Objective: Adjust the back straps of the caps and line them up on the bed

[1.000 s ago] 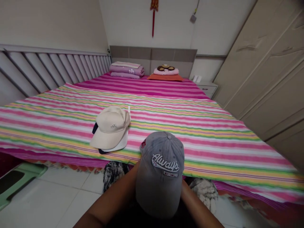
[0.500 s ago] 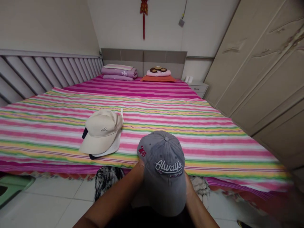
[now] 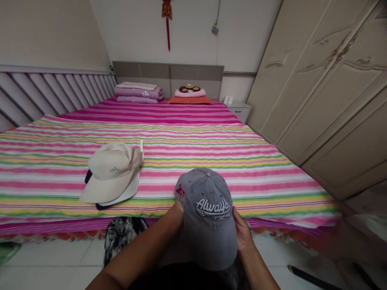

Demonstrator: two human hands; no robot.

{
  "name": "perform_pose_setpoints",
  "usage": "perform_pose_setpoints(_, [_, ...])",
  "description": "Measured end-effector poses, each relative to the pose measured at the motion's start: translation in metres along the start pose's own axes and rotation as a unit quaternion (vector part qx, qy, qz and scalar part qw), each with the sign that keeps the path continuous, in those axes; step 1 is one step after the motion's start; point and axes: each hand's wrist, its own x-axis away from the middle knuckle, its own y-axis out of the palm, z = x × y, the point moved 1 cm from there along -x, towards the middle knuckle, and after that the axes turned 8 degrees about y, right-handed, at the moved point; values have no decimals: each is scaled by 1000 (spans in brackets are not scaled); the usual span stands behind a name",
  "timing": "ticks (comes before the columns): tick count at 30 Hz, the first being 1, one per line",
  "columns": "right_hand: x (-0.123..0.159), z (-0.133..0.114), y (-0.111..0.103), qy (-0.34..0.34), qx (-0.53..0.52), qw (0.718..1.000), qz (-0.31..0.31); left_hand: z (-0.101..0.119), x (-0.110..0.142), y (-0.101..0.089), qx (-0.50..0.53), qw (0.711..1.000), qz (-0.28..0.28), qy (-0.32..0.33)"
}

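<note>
The left hand [image 3: 176,213] and right hand [image 3: 242,230] grasp 2 sides of a gray cap [image 3: 208,217], held before a striped bed [image 3: 242,177]. A beige cap [image 3: 111,173] lies on a white cap [image 3: 128,194] on the bed.

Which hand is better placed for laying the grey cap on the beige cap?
Probably the left hand: it holds the grey baseball cap on the side facing the beige cap, while the right hand is on the far side.
</note>
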Motion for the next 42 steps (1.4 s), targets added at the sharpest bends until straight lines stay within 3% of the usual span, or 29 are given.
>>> perform_pose_setpoints(5, [3,-25,-4,-22,12,999,19,-14,-7,13,57,995,-82,-20])
perform_pose_setpoints(9, [4,-49,-8,-44,44,997,39,-38,-6,10,110,981,-133,-91])
perform_pose_setpoints(11, [3,-64,-9,-51,64,995,53,-45,-6,4,128,976,-135,-117])
perform_pose_setpoints(14, [-4,-94,-7,-85,124,986,77,-37,-17,6,161,979,-105,-72])
perform_pose_setpoints(16, [-12,-122,-1,-136,195,966,98,-21,-36,21,155,984,-73,-41])
perform_pose_setpoints(19, [-29,-173,13,-202,247,940,122,10,-82,56,54,998,15,-33])
perform_pose_setpoints(21, [-40,-210,23,-232,256,929,130,28,-115,80,40,999,22,-15])
perform_pose_setpoints(23, [-47,-241,27,-260,269,917,136,37,-144,98,25,999,24,1])
perform_pose_setpoints(25, [-51,-261,22,-270,302,901,152,31,-163,104,0,999,37,5])
perform_pose_setpoints(28, [-54,-263,-7,-227,347,888,197,2,-172,96,-64,994,81,-30])
perform_pose_setpoints(31, [-55,-243,-47,-175,387,868,258,-34,-169,80,-124,983,119,-61])
perform_pose_setpoints(34, [-54,-225,-76,-161,422,834,317,-54,-165,71,-164,975,141,-55])
perform_pose_setpoints(38, [-51,-221,-89,-171,484,763,393,-60,-163,71,-202,968,143,-39])
perform_pose_setpoints(42, [-49,-223,-85,-182,559,665,460,-64,-163,73,-242,960,141,-13])
